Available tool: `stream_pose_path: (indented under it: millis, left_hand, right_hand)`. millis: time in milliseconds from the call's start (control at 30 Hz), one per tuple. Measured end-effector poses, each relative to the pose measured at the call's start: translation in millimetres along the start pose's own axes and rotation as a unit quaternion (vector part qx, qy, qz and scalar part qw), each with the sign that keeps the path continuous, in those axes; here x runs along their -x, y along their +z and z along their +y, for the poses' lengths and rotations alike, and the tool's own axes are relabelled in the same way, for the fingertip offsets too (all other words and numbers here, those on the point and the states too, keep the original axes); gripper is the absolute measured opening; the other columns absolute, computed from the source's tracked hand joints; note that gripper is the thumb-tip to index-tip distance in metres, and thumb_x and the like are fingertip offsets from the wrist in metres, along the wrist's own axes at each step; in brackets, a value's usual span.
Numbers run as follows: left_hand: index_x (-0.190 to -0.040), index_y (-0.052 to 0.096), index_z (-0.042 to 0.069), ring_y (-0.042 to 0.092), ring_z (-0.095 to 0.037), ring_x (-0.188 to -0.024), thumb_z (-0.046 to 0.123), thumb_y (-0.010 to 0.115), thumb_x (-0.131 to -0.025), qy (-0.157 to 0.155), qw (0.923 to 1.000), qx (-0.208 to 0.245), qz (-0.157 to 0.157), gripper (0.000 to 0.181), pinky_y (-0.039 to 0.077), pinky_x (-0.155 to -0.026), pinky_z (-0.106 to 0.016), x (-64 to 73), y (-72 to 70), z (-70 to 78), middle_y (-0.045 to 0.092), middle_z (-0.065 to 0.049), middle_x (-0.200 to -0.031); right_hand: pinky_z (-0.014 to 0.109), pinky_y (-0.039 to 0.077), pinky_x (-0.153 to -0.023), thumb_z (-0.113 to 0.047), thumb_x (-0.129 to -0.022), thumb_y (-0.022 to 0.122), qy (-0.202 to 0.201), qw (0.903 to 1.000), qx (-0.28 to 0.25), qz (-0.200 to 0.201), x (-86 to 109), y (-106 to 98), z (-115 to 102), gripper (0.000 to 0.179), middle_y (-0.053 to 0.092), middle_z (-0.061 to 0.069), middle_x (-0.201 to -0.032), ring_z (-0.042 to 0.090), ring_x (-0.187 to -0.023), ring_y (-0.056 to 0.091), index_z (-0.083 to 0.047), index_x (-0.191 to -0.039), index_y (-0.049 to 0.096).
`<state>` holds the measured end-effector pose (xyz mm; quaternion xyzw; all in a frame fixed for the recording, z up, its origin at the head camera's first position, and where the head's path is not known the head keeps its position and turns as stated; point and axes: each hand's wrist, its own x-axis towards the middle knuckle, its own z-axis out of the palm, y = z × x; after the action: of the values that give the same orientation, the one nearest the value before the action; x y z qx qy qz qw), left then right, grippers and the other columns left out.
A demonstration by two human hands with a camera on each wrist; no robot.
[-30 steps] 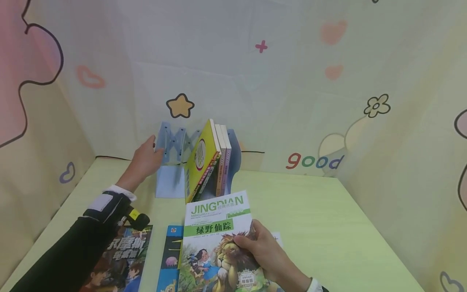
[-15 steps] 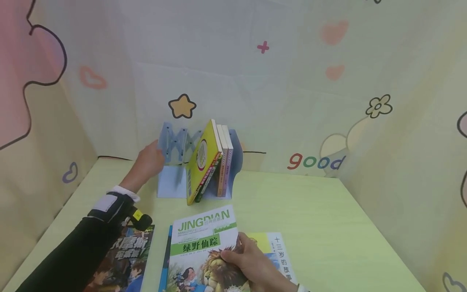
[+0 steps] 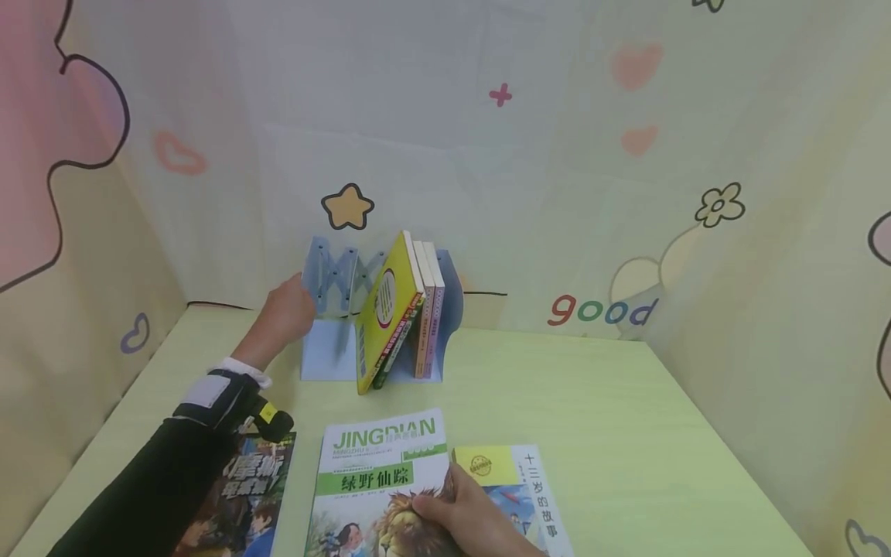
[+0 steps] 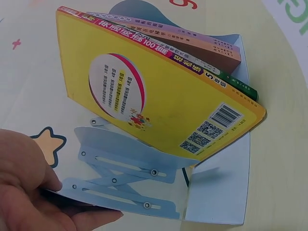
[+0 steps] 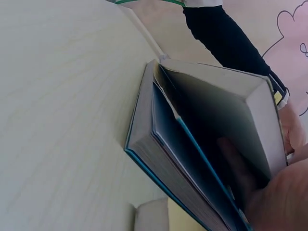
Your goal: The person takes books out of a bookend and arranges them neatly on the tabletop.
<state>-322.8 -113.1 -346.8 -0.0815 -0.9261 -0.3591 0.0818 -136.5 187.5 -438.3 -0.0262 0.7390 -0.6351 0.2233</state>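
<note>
Lion-cover book [image 3: 376, 481] in right hand [image 3: 476, 517] — left hand [image 3: 281, 311] outstretched, gripping bookend [image 3: 329, 352].

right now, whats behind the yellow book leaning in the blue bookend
Behind the yellow book: a green-ended spine book, an orange-spined book, a purple-spined book, then the blue bookend's end plate. Those three books' covers are mostly hidden.

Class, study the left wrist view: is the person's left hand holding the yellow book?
No: the left hand grips one end of the blue bookend, and the yellow book leans apart from the hand.
</note>
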Motion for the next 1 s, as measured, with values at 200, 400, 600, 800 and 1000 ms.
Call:
stream_pose_path:
  millis: [200, 400, 600, 800, 1000]
  left_hand:
    - [-0.143, 0.036, -0.020, 0.062, -0.050, -0.108, 0.005, 0.029, -0.105, -0.010, 0.9999, 0.012, -0.008, 0.046, 0.056, -0.075, -0.051, 2.1, 0.2, 0.8, 0.055, -0.042, -0.128]
    - [-0.144, 0.035, -0.020, 0.062, -0.049, -0.107, 0.004, 0.030, -0.104, -0.010, 0.9998, 0.014, -0.008, 0.047, 0.056, -0.073, -0.049, 1.1, 0.9, 0.9, 0.054, -0.042, -0.130]
    - [-0.141, 0.035, -0.023, 0.062, -0.052, -0.107, 0.001, 0.032, -0.103, -0.001, 1.0000, -0.005, -0.002, 0.045, 0.057, -0.075, -0.053, 1.7, -0.7, 2.3, 0.056, -0.043, -0.123]
    - [-0.141, 0.034, -0.023, 0.062, -0.052, -0.106, 0.001, 0.032, -0.103, 0.000, 1.0000, -0.008, 0.000, 0.046, 0.056, -0.078, -0.055, 1.9, 0.6, 1.7, 0.056, -0.043, -0.122]
    - [-0.143, 0.034, -0.022, 0.063, -0.050, -0.105, -0.001, 0.034, -0.102, -0.003, 1.0000, -0.002, -0.003, 0.046, 0.057, -0.072, -0.051, 2.1, 1.9, 1.0, 0.056, -0.043, -0.124]
  right_hand:
    - [0.035, 0.055, -0.092, -0.004, -0.102, 0.059, 0.010, 0.9997, 0.009, -0.019, 0.0, -1.0, 2.1, 0.045, 0.072, 0.011, -0.123, 0.026, -0.106, 0.071, -0.009, -0.145, 0.047]
    - [0.041, 0.051, -0.097, -0.016, -0.102, 0.067, 0.020, 0.9956, 0.088, -0.022, 5.5, -5.5, -4.0, 0.040, 0.073, 0.003, -0.118, 0.020, -0.105, 0.069, -0.013, -0.139, 0.053]
    - [0.044, 0.049, -0.083, -0.033, -0.096, 0.075, 0.036, 0.9687, 0.245, 0.016, 8.0, -10.1, -9.2, 0.035, 0.070, -0.004, -0.101, 0.019, -0.089, 0.063, -0.021, -0.127, 0.064]
    - [0.047, 0.051, -0.080, -0.021, -0.092, 0.079, 0.037, 0.9441, 0.322, 0.058, 7.1, -10.0, -7.9, 0.025, 0.067, -0.002, -0.089, 0.021, -0.082, 0.060, -0.018, -0.115, 0.068]
    - [0.045, 0.050, -0.075, -0.025, -0.091, 0.080, 0.059, 0.9378, 0.337, 0.059, 6.0, -7.7, -9.3, 0.026, 0.065, -0.001, -0.087, 0.022, -0.081, 0.060, -0.017, -0.114, 0.070]
